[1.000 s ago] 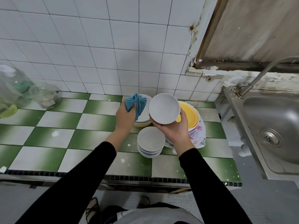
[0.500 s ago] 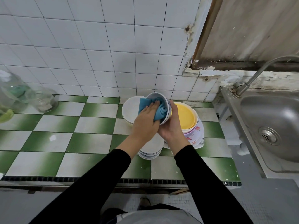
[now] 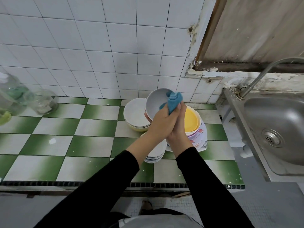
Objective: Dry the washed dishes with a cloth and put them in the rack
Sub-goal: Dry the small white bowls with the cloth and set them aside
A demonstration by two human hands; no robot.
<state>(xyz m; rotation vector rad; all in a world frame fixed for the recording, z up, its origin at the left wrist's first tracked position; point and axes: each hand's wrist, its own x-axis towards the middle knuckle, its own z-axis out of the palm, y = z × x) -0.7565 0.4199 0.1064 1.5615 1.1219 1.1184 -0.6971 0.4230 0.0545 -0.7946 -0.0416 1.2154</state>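
Just right of centre in the frame, my left hand (image 3: 162, 123) is curled round the blue cloth (image 3: 173, 101), which is bunched against the right rim of the white bowl (image 3: 156, 102). My right hand (image 3: 178, 129) grips that bowl from behind. It is tilted above the stacked dishes (image 3: 136, 114) on the green-checked worktop (image 3: 65, 145).
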